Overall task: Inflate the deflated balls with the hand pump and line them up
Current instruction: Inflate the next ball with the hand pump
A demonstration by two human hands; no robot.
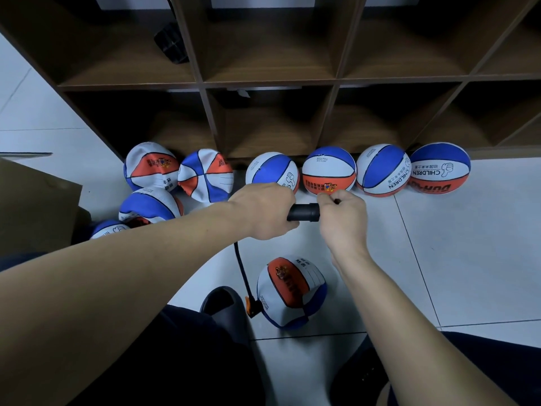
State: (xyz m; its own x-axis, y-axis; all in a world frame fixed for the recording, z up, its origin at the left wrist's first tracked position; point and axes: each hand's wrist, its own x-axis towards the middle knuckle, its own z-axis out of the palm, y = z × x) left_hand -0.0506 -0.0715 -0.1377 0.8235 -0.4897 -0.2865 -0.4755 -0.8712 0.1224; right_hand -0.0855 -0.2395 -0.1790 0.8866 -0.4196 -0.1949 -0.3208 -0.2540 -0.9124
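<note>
Pumping is under way, it seems: below both grips a half-flat ball (pixel 291 291) takes the hose (pixel 242 271). The left hand (pixel 263 210) and right hand (pixel 342 218) curl round the pump handle (pixel 304 212). Beyond, four firm balls (pixel 329 170) line the shelf (pixel 269 80); next comes a downstroke.

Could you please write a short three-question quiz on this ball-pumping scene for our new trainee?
1. True or false: both hands, left hand and right hand, hold the pump handle.
2. How many round, inflated balls stand in the row along the shelf unit?
3. Where does the black hose end? A) at the cardboard box B) at the part-inflated ball on the floor between the knees C) inside a shelf compartment

Key: 1 true; 2 four; 3 B
</note>
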